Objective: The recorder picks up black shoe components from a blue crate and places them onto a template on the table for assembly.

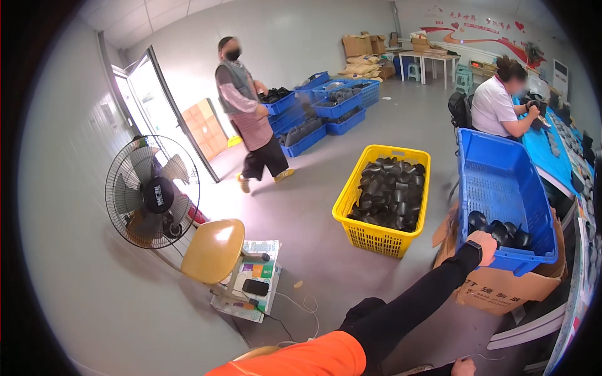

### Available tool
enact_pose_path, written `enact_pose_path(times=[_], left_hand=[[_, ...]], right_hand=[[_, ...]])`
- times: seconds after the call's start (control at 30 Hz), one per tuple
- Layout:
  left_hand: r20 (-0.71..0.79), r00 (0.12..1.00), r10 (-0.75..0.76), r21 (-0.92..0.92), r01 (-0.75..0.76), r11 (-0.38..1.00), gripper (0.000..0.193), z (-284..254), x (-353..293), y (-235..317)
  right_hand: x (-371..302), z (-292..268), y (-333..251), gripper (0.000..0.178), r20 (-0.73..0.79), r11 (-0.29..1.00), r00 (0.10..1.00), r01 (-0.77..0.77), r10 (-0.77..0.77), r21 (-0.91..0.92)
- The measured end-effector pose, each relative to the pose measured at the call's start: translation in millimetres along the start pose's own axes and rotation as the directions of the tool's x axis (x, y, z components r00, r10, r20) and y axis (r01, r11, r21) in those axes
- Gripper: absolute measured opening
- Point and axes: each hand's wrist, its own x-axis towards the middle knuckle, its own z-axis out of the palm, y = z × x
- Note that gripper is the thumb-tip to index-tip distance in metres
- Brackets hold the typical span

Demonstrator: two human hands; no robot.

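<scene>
My left hand (484, 247), with a dark band on its wrist, is closed over the near left rim of a blue plastic crate (501, 147). Its fingertips are partly hidden. Several shiny black curved pieces (501, 233) lie inside at the crate's near end, right beside that hand. Under the crate is an open cardboard box (495, 294) with torn flaps. My right hand (464, 367) shows only in part at the lower edge, low beside the box, and its fingers cannot be made out.
A yellow crate (427, 188) full of similar black pieces stands on the floor. To the left are a fan (157, 194) and a wooden-seated chair (214, 250). One person (248, 106) walks near stacked blue crates (338, 109); another (495, 106) sits working at a blue-covered table (552, 156).
</scene>
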Motion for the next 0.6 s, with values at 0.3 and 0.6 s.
enact_pose_path(times=[0.3, 0.6], left_hand=[[0.028, 1.000, -0.004, -0.012, 0.005, 1.000, 0.032, -2.2, -1.2, 4.1], [0.028, 1.000, -0.015, -0.003, 0.015, 1.000, 0.032, -4.7, -2.7, -0.8]], right_hand=[[8.8, 8.3, 6.0, 0.044, 0.006, 0.999, 1.000, -0.028, 0.028, -0.016], [5.4, 1.7, -0.9, 0.045, 0.015, 1.000, 1.000, -0.017, 0.016, 0.002]])
